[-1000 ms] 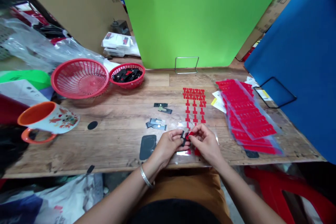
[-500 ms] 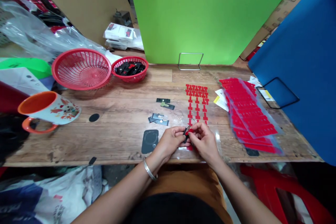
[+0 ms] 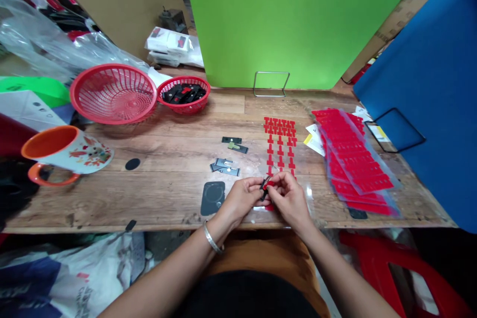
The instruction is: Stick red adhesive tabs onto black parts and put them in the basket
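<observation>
Two hands meet over the near edge of the wooden table (image 3: 167, 194), and their fingers cover much of what they hold. The left hand (image 3: 244, 199) is pinched on a small black strip (image 3: 264, 195), whose ends are partly lost behind the fingertips. The right hand (image 3: 292, 202) has thumb and fingers closed on a little red piece (image 3: 267, 186) against that strip; whether the two are joined, I cannot tell. Beneath the hands, rows of red cutouts (image 3: 280, 150) run away from the person, the nearest rows mostly hidden. Left of them lie a few overlapping dark strips (image 3: 227, 170), hard to count, and a black pad (image 3: 213, 198). Farther left, a small red basket (image 3: 185, 109) holds black parts too jumbled to make out. On the right, stacked red sheets (image 3: 354, 159) cover one another. The green board (image 3: 290, 20) is cut off above, the blue board (image 3: 421, 69) at the right, and the red stool (image 3: 376, 263) below.
</observation>
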### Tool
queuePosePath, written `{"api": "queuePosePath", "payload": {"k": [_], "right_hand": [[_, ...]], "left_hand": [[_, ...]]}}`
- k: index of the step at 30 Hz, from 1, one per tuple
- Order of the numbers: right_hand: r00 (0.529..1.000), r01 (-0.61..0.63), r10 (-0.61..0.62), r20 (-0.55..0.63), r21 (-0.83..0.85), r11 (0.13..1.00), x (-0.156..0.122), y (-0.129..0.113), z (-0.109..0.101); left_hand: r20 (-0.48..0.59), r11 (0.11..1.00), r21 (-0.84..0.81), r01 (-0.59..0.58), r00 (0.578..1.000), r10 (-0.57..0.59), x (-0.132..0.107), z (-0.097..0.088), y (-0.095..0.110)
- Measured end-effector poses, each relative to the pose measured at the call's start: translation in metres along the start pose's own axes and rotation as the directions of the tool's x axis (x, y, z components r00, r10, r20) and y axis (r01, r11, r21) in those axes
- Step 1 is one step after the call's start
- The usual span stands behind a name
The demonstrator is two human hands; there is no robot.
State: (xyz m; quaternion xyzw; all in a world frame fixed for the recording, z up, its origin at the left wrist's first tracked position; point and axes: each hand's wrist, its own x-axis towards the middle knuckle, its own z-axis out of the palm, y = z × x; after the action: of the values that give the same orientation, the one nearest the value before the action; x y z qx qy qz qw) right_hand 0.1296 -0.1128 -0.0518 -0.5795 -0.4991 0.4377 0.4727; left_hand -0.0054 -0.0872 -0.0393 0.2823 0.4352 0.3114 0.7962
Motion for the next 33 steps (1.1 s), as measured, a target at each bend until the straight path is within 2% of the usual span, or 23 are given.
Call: {"api": "queuePosePath", "payload": {"k": [16, 24, 29, 33], "right_hand": [[1.000, -0.007, 0.007, -0.030, -0.003, 1.000, -0.001, -0.002, 0.001], [0.999, 0.015, -0.015, -0.034, -0.005, 1.000, -0.003, -0.002, 0.002], [0.997, 0.049, -0.055, -0.050, -0.116, 0.992, -0.009, -0.009, 0.001], [0.971, 0.169, -0.207, -0.121, -0.267, 0.949, -0.008, -0.013, 0.000]], "left_hand": [[0.023, 1.000, 0.010, -0.027, 0.999, 0.027, -0.001, 0.000, 0.000], [-0.068, 0.998, 0.024, -0.065, 0.995, 0.067, 0.001, 0.003, -0.008], [-0.064, 0.993, 0.064, -0.099, 0.993, 0.103, 0.001, 0.005, -0.009], [-0.047, 0.994, 0.036, -0.103, 0.993, 0.105, 0.000, 0.004, -0.008]]}}
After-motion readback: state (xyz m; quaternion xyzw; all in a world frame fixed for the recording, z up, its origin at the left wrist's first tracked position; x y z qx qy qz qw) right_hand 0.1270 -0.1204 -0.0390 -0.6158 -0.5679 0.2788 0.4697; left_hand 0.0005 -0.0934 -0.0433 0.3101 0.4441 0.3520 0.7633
